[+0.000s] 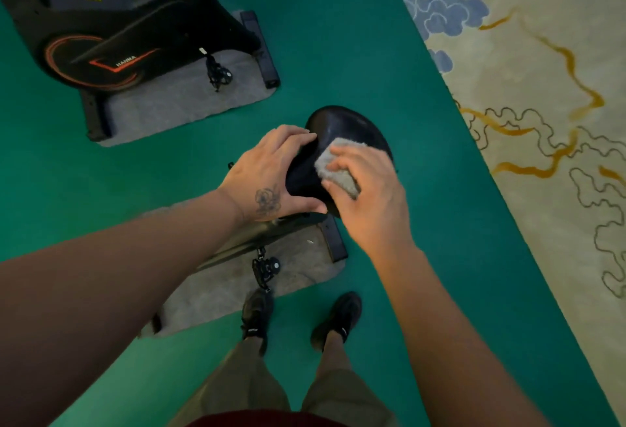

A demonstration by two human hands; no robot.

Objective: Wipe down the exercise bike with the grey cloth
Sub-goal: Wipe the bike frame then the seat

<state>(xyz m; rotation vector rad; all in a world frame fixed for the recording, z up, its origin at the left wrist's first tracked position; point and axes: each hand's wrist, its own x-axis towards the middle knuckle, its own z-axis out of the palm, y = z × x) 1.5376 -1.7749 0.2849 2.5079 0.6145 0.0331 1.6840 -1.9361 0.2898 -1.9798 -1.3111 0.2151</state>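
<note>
1. Bike saddle (342, 128), head view: black and glossy, directly in front of the person, above a grey floor mat (298, 267). Left hand (267, 172) braces its narrow end, fingers spread and wrapped over the edge. Right hand (369, 196) presses the grey cloth (335, 169) onto the top, fingers curled over it.
2. Risks, judged: the cloth is small and could slide from under the fingers on the slick surface. The saddle may swivel if the left hand eases. The underside and frame could be missed.
3. Count: two bikes, the second bike (111, 30) well apart at upper left; two mats; one cloth; two hands; two shoes.
</note>
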